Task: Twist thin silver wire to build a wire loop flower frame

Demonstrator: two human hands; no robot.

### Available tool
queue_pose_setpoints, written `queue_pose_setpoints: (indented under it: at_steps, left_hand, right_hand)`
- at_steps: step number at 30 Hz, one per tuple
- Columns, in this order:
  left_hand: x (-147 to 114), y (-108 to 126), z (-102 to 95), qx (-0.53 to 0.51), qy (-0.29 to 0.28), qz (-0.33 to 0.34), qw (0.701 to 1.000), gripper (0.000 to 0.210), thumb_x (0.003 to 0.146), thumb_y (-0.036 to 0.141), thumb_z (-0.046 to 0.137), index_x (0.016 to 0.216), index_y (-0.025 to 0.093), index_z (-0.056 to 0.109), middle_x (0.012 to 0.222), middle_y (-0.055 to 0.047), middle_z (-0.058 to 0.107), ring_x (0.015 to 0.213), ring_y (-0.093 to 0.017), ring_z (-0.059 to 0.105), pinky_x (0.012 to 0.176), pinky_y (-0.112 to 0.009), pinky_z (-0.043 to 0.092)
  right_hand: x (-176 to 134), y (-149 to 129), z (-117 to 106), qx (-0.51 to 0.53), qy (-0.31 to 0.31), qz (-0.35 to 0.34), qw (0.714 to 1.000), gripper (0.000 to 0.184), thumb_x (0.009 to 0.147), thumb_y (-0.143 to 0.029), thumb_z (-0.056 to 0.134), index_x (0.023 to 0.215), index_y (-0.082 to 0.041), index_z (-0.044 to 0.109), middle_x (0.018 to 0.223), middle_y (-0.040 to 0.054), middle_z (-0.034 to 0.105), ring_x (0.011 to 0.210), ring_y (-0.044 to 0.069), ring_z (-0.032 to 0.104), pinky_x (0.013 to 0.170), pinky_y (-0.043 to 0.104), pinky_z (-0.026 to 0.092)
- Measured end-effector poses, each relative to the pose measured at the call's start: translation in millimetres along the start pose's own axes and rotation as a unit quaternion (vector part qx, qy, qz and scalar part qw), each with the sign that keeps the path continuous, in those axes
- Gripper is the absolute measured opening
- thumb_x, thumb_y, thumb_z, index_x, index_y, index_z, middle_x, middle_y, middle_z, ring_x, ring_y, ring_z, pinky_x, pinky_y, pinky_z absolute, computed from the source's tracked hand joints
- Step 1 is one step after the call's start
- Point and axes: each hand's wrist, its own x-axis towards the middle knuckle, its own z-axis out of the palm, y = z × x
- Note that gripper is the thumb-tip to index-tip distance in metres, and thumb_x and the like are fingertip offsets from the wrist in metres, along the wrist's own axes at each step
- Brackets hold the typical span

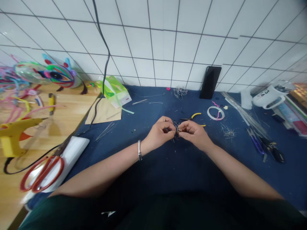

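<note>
My left hand (161, 130) and my right hand (194, 133) meet over the middle of the dark blue cloth. Both pinch a small tangle of thin wire (177, 128) between thumb and fingertips; its exact shape is partly hidden by the fingers. Yellow-handled pliers (197, 115) lie on the cloth just beyond my right hand. Tiny wire clippings are scattered below the fingertips. A silvery bangle circles my left wrist.
A ball of wire (180, 92) and a black phone (210, 82) are by the tiled wall. To the right lie a wire bundle (247, 111), purple-handled pliers (256, 142) and a white mug (270, 95). At left are red-handled scissors (42, 174), a yellow glue gun (16, 134) and a hanging black cable (106, 64).
</note>
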Motion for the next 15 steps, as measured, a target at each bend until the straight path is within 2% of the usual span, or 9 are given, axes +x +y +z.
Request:
queue_pose_setpoints:
  at_steps: [3, 9, 15]
  left_hand:
    - [-1.1, 1.3, 0.3, -0.022, -0.007, -0.011, 1.0, 0.009, 0.073, 0.009, 0.059, 0.071, 0.016, 0.064, 0.09, -0.005, 0.056, 0.09, -0.015, 0.054, 0.065, -0.022, 0.044]
    - [-3.7, 10.1, 6.4, 0.042, 0.005, 0.072, 0.997, 0.012, 0.071, 0.006, 0.058, 0.071, 0.016, 0.065, 0.086, -0.004, 0.058, 0.086, -0.014, 0.054, 0.071, -0.025, 0.044]
    - [-3.4, 6.1, 7.1, -0.044, 0.0, -0.015, 0.999, 0.009, 0.07, 0.009, 0.061, 0.071, 0.016, 0.067, 0.089, -0.004, 0.058, 0.082, -0.013, 0.054, 0.064, -0.023, 0.042]
  right_hand:
    - [-0.4, -0.4, -0.8, 0.013, -0.013, 0.003, 1.0, 0.016, 0.078, -0.028, 0.066, 0.089, -0.019, 0.059, 0.08, -0.001, 0.057, 0.071, 0.01, 0.054, 0.067, 0.026, 0.044]
    - [-1.5, -3.1, 5.9, -0.032, 0.041, 0.003, 0.999, 0.015, 0.077, -0.025, 0.065, 0.089, -0.019, 0.058, 0.078, -0.0012, 0.058, 0.069, 0.01, 0.052, 0.064, 0.025, 0.043]
    - [-2.0, -9.9, 8.7, -0.082, 0.05, 0.015, 0.995, 0.01, 0.075, -0.016, 0.059, 0.085, -0.019, 0.058, 0.075, -0.0021, 0.057, 0.065, 0.01, 0.051, 0.063, 0.025, 0.042]
